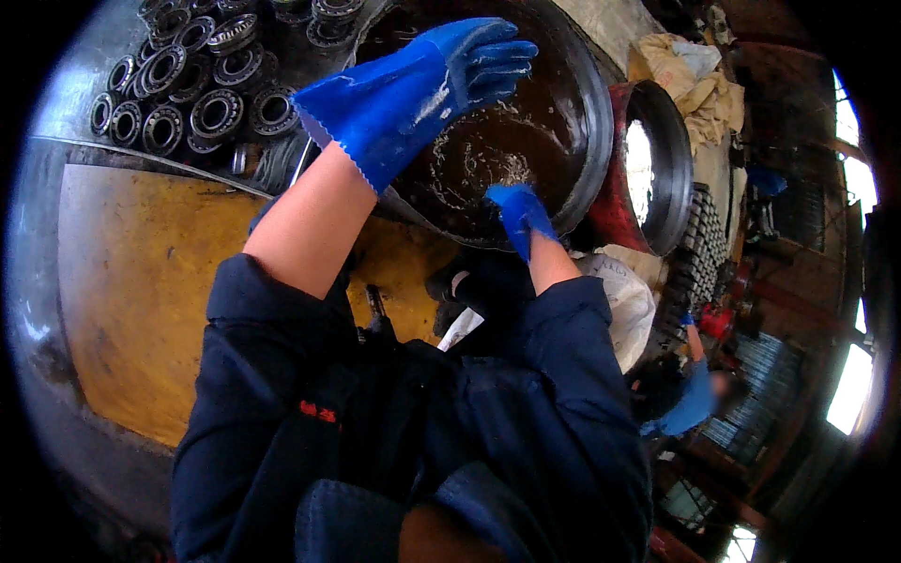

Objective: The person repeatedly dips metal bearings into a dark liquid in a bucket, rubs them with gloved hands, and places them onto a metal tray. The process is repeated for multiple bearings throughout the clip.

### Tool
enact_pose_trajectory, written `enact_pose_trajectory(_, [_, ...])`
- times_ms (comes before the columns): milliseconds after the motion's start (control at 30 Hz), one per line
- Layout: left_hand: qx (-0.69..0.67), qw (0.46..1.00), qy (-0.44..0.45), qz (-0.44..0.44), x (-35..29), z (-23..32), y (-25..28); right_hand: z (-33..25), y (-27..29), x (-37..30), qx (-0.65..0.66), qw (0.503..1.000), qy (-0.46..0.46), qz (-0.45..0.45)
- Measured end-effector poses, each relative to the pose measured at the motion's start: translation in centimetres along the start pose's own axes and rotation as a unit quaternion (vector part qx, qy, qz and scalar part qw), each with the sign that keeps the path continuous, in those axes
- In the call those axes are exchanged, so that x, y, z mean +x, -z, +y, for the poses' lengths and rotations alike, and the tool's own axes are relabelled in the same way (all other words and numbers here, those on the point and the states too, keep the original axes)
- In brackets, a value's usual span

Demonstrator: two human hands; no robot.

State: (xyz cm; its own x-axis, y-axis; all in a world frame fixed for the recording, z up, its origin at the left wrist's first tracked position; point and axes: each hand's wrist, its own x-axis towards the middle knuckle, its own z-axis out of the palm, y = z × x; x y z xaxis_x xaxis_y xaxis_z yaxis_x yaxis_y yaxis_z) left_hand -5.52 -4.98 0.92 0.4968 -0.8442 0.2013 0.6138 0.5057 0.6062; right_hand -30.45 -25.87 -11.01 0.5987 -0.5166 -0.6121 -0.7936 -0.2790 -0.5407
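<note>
Both of my hands wear blue rubber gloves over a large round metal tub of dark brown liquid. My left hand is above the tub's far part. Its fingers stretch out to the right, slightly apart, and nothing shows in them. Nearer to me, my right hand reaches down into the tub beside its near rim. The fingers of that hand are hidden, so what they hold, if anything, cannot be seen. Pale froth floats on the liquid just beyond my right hand.
Several steel roller bearings lie heaped on a metal surface at the far left. A yellow-brown sheet covers the floor on the left. Right of the tub stand a red drum, brown paper sacks and a white sack. Another person is farther right.
</note>
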Motion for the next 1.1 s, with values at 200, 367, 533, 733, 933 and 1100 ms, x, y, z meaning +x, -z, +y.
enact_pose_trajectory(200, [-0.084, 0.994, 0.032, 0.07, -1.4, 1.4, 1.7, -8.3, -4.5, 0.8, -0.651, 0.748, 0.107, -0.08])
enact_pose_trajectory(367, [-0.113, 0.984, 0.089, 0.105, 0.1, 2.5, -1.4, -0.3, -0.6, 1.4, -0.322, 0.941, 0.095, 0.048])
enact_pose_trajectory(533, [-0.118, 0.979, 0.106, 0.132, -0.8, 3.3, -1.0, 0.8, -2.7, 2.9, -0.266, 0.961, -0.02, 0.078])
enact_pose_trajectory(733, [-0.088, 0.967, 0.154, 0.183, 0.7, 3.5, -2.8, -7.1, -2.7, 1.2, -0.642, 0.759, 0.092, -0.065])
enact_pose_trajectory(933, [-0.087, 0.984, 0.092, 0.122, -0.7, 3.4, -1.5, -2.4, -0.9, 0.1, -0.195, 0.98, 0.043, -0.011])
enact_pose_trajectory(1100, [-0.098, 0.988, 0.083, 0.083, -0.3, 1.9, 0.4, -4.3, -2.0, -0.5, -0.322, 0.943, 0.057, 0.061])
